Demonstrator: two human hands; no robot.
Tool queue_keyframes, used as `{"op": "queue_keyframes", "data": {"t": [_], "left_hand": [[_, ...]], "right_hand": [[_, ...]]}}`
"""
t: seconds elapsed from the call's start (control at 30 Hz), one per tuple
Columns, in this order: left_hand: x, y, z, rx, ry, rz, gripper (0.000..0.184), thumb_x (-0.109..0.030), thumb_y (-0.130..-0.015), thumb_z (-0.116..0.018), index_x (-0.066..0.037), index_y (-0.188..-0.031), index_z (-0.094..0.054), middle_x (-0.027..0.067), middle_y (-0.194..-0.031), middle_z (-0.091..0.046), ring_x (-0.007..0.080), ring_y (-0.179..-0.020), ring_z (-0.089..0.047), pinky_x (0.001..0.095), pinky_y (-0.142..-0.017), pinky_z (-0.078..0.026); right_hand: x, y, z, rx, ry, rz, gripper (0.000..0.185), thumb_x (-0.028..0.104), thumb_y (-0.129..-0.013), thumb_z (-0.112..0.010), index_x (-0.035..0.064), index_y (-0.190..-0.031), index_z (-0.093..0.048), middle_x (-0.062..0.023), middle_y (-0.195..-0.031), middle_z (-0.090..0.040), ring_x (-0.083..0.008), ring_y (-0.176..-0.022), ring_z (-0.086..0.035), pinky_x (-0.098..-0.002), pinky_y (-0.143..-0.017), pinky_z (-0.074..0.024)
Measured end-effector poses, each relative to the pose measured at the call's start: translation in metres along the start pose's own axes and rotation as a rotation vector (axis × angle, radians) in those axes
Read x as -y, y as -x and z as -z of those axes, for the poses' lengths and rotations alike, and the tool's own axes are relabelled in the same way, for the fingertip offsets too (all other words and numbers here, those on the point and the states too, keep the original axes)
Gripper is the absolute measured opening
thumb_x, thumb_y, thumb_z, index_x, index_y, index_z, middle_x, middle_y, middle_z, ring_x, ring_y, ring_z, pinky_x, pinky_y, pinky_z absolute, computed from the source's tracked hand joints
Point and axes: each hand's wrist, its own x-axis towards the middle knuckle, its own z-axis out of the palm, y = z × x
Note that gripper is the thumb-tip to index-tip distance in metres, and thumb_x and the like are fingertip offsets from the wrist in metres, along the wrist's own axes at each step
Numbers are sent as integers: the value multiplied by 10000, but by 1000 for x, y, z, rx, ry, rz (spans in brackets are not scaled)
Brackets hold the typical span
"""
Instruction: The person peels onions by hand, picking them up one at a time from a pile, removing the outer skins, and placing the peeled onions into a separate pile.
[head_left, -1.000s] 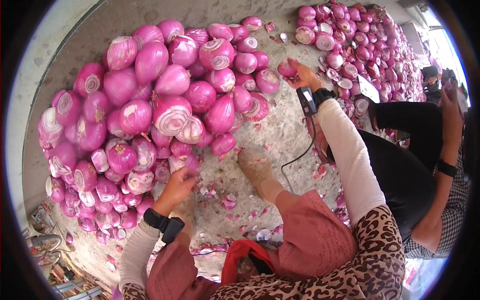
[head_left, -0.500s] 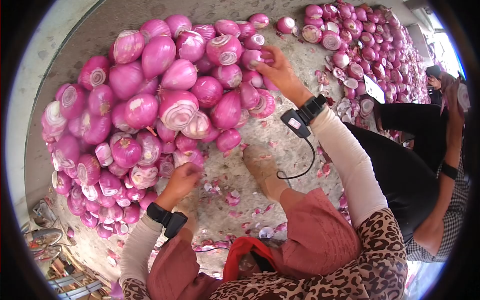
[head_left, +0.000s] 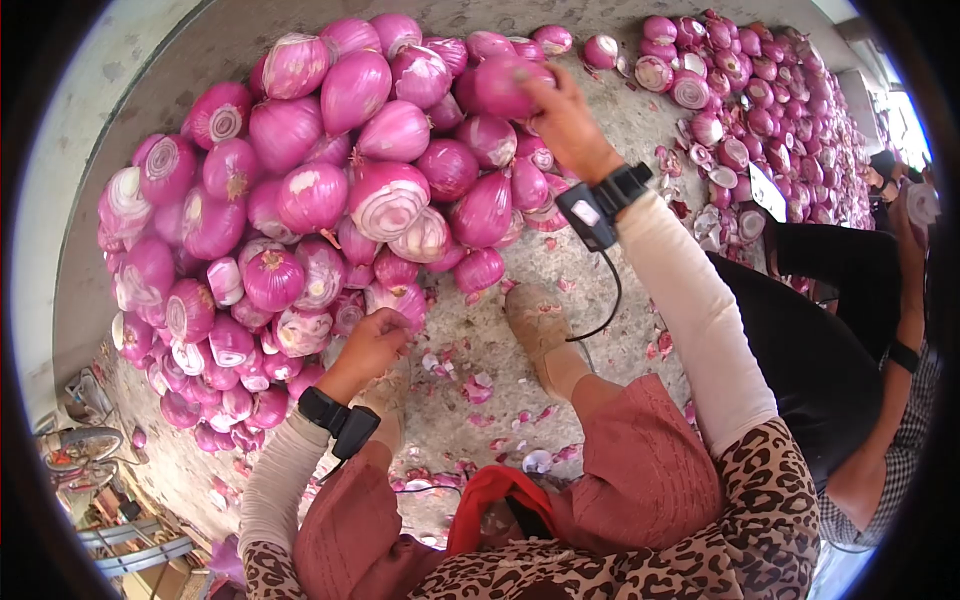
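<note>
A red onion [head_left: 505, 87], blurred by motion, is in my right hand [head_left: 570, 115] at the right upper edge of a large onion pile [head_left: 300, 195]. My fingers and thumb are closed round its right end. Low at the pile's front, my left hand [head_left: 370, 348] has its fingers curled in, and their inner side is hidden. Just behind those fingers lies another red onion [head_left: 400, 303]; whether they touch it, I cannot tell. Several onions in the pile have cut ends showing pale rings, such as a large cut onion [head_left: 388, 203].
A second onion heap [head_left: 755, 100] spreads along the back right. Loose skins [head_left: 478, 388] litter the concrete floor between my shoes. At the right sits another person in black trousers [head_left: 800, 330], with an onion by their hand. A bicycle [head_left: 80, 450] stands at the lower left.
My right hand has drawn an onion up and away from the pile's edge. My left hand stays low by the pile. The view has shifted slightly, so the pile sits farther right.
</note>
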Motion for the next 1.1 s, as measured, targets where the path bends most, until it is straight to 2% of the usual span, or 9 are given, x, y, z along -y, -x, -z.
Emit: {"op": "queue_keyframes", "data": {"t": [0.07,0.13,0.27,0.47,0.6,0.63,0.8,1.03,1.1], "left_hand": [[6,0,2,-5,15,-9,120,-55,-866,-546,-17,-979,-558,49,-854,-606,124,-725,-604,248,-638,-489],[9,3,5,-9,29,-17,117,-62,-871,-548,-17,-979,-559,50,-861,-610,124,-730,-608,251,-634,-490],[10,32,22,16,142,105,139,-110,-899,-532,-30,-1011,-551,71,-911,-626,139,-752,-619,265,-658,-506],[43,62,56,21,295,193,210,-192,-925,-496,-57,-1079,-540,55,-950,-633,140,-851,-614,293,-704,-500],[21,54,47,138,201,110,248,-176,-928,-499,-42,-1136,-514,78,-997,-619,155,-867,-607,296,-722,-510],[8,49,41,212,143,71,271,-170,-930,-500,-30,-1162,-497,96,-1017,-608,168,-887,-603,302,-730,-516],[-66,43,9,514,313,-137,539,-280,-907,-561,-28,-1335,-353,118,-1133,-567,183,-959,-590,301,-760,-503],[-88,50,-16,453,310,-238,792,-356,-781,-721,-15,-1365,-309,83,-1236,-492,155,-1097,-505,304,-866,-465],[-88,49,-17,401,326,-326,735,-246,-748,-763,-13,-1322,-366,68,-1181,-532,144,-1060,-524,289,-854,-468]], "right_hand": [[5,11,17,150,-618,-192,574,369,-886,-566,51,-1320,-365,-173,-1275,-478,-320,-1162,-488,-436,-949,-441],[12,32,25,135,-698,-282,545,423,-929,-460,70,-1331,-354,-138,-1312,-459,-339,-1170,-481,-471,-916,-457],[0,69,31,386,-1136,-523,787,656,-872,-344,86,-1407,-258,-241,-1374,-361,-453,-1147,-457,-466,-880,-464],[-15,105,24,497,-1102,-698,780,644,-843,-429,116,-1399,-285,-213,-1371,-383,-494,-1173,-423,-452,-723,-478],[-7,122,8,374,-857,-618,804,451,-783,-676,40,-1370,-311,-188,-1365,-397,-362,-1223,-436,-473,-960,-404],[1,116,3,552,-828,-583,816,297,-732,-758,-3,-1353,-321,-165,-1352,-413,-291,-1230,-442,-429,-1063,-309],[30,119,-28,813,-469,-453,799,194,-698,-773,-1,-1346,-347,-123,-1325,-438,-234,-1234,-432,-347,-1062,-309],[22,129,-48,920,-243,-369,913,189,-611,-832,16,-1361,-340,-77,-1336,-411,-177,-1243,-395,-312,-1051,-308],[21,131,-47,906,-172,-412,924,244,-605,-831,20,-1356,-341,-85,-1322,-417,-185,-1234,-402,-315,-1045,-314]]}}
